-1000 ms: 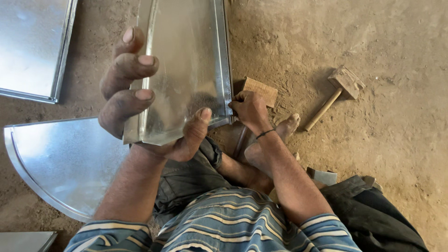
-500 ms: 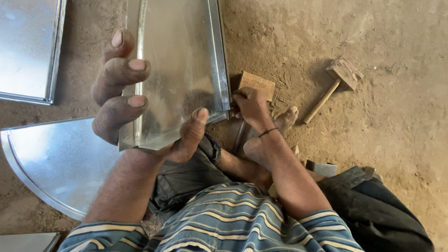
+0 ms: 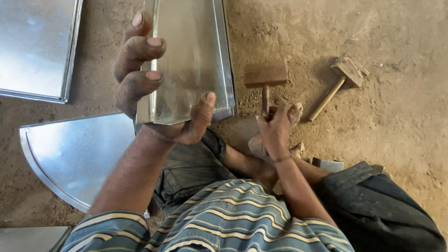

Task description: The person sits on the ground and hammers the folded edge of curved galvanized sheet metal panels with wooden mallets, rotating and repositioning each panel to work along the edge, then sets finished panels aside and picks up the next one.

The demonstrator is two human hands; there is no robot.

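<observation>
Held mallet [image 3: 265, 74] lies between metal sheet [image 3: 191, 56] and second mallet [image 3: 343, 79]

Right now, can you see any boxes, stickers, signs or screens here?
None in view: only bare metal sheets, wooden mallets and a dirt floor.

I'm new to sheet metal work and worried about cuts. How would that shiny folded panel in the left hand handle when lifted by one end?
The metal panel probably stays fairly stiff: its folded edges look like stiffening ribs. It seems light for its size, since the left hand alone props it up. The glossy face and thin rims suggest a slippery grip and sharp edges.
</observation>
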